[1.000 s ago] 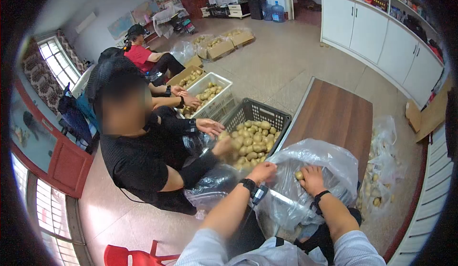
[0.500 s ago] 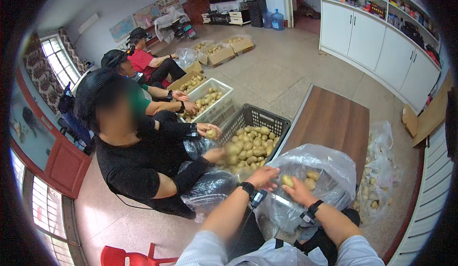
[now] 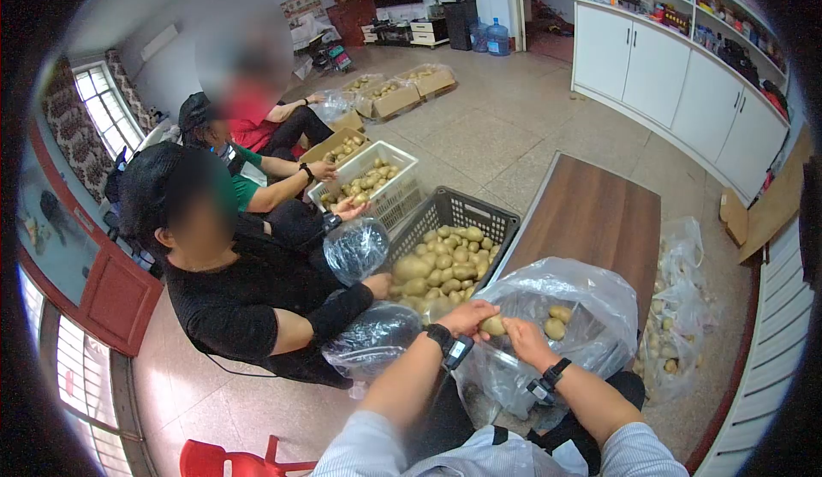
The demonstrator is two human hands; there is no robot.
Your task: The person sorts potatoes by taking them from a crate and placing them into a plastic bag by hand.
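Observation:
A yellow-brown potato [image 3: 493, 325] is between my two hands, above the near-left edge of an open clear plastic bag [image 3: 591, 284]. My left hand [image 3: 469, 316] has its fingers closed over the potato's left and upper side. From the right, my right hand [image 3: 524, 338] grips the same potato, its fingertips partly hidden. A couple of loose potatoes [image 3: 555, 330] lie inside the bag, just right of my right hand. Beyond my left hand stands a black crate [image 3: 505, 229] heaped with potatoes [image 3: 445, 263].
A wooden-topped table [image 3: 591, 211] stands ahead, behind the bag. On my left a person in black [image 3: 231, 306] reaches toward the crate; two more people sit farther along, near a white crate [image 3: 402, 190] and cardboard boxes [image 3: 396, 100]. Bagged potatoes [image 3: 672, 331] lie on the floor at right.
My right hand has brought the potato left from over the bag to my left hand, which now also grips it. The neighbour in black has leaned back, their far hand moving toward the white crate.

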